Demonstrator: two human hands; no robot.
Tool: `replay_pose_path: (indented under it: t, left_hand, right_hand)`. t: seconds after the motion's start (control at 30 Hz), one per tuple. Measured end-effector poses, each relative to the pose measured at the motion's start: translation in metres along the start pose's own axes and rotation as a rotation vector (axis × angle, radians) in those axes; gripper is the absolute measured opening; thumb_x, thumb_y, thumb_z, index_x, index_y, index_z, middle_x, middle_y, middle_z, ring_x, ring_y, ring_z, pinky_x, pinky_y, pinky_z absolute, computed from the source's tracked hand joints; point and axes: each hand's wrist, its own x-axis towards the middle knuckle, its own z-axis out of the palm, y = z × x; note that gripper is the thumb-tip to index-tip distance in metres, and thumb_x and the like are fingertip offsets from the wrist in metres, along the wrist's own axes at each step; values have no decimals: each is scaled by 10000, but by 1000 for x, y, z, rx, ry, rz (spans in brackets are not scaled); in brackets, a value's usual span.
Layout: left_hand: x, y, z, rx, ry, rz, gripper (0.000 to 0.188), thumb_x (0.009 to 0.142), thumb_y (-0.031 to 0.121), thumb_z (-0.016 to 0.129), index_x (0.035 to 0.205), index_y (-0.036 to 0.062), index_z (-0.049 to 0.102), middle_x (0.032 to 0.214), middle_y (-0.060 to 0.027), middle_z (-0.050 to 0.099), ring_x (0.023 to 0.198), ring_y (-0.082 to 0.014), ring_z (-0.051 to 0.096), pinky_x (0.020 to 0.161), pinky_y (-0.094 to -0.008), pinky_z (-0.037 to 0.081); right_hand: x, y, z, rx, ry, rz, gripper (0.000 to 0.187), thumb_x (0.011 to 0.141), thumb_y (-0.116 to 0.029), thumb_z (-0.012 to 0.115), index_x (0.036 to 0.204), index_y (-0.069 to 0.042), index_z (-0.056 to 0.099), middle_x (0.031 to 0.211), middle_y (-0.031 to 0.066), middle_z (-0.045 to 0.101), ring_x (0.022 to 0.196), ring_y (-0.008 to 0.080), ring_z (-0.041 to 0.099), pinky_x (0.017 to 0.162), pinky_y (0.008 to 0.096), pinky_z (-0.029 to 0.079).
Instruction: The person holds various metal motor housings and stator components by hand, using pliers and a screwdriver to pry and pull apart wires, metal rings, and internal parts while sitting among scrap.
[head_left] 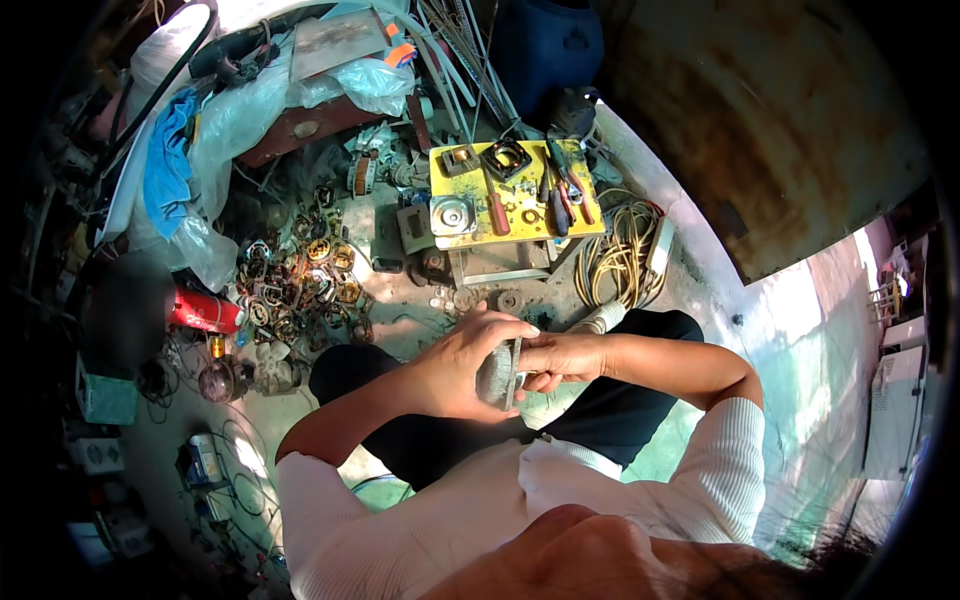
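Observation:
My left hand (448, 366) is wrapped round a grey, rounded metal housing (496, 376), held up over my lap with its rim turned to the right. Against that rim, my right hand (568, 358) has its fingers curled in; what they pinch, if anything, is hidden. Beyond my hands stands a low yellow-topped stand (470, 184). On it lie a red-handled screwdriver (499, 214), pliers (572, 184), a black square frame (506, 158), a tan metal frame (461, 160) and a silver square cover (452, 214).
A heap of copper-wound motor parts (310, 262) lies on the floor at left, near a red cylinder (206, 310). Coiled yellowish cable (622, 255) sits right of the stand. A blue barrel (548, 50) stands behind; a large rusty sheet (770, 120) fills the far right.

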Motion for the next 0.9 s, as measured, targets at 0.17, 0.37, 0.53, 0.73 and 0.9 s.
replay_pose_path:
  t: [0.17, 0.37, 0.53, 0.73, 0.9]
  left_hand:
    - [-1, 23, -9, 37, -29, 0, 959, 634, 347, 878, 1387, 109, 334, 1296, -140, 451, 1275, -336, 448, 1151, -595, 213]
    - [-4, 41, -10, 118, 29, 90, 911, 630, 373, 893, 1309, 90, 356, 1221, -153, 470, 1183, -331, 509, 1156, -599, 200]
    - [-1, 39, -7, 100, 100, 162, 844, 648, 314, 849, 1306, 100, 366, 1177, -141, 493, 1107, -347, 535, 1130, -579, 229]
    - [-3, 35, -5, 123, 62, 147, 900, 620, 279, 855, 1331, 89, 336, 1186, -154, 476, 1132, -377, 506, 1141, -574, 221]
    - [-2, 35, -3, 134, 80, 140, 927, 597, 278, 866, 1336, 87, 339, 1187, -147, 474, 1127, -367, 517, 1154, -565, 218]
  right_hand:
    - [-14, -9, 21, -139, -51, -31, 354, 955, -373, 588, 1157, -83, 592, 1007, 13, 603, 882, 90, 573, 718, 227, 451]
    - [-27, -23, 46, -311, -55, -164, 314, 946, -345, 612, 1024, -42, 635, 894, 33, 601, 857, 126, 571, 745, 273, 465]
    - [-33, -22, 49, -320, 10, -170, 273, 993, -293, 572, 1081, -42, 634, 950, 28, 615, 904, 118, 580, 806, 285, 480]
    - [-30, -10, 36, -274, -2, -182, 303, 1001, -281, 575, 1137, -18, 635, 1030, 32, 644, 962, 125, 605, 859, 281, 497]
    - [-30, -10, 35, -326, -18, -236, 315, 1002, -267, 572, 1154, 3, 629, 1064, 51, 662, 988, 133, 626, 891, 287, 504]
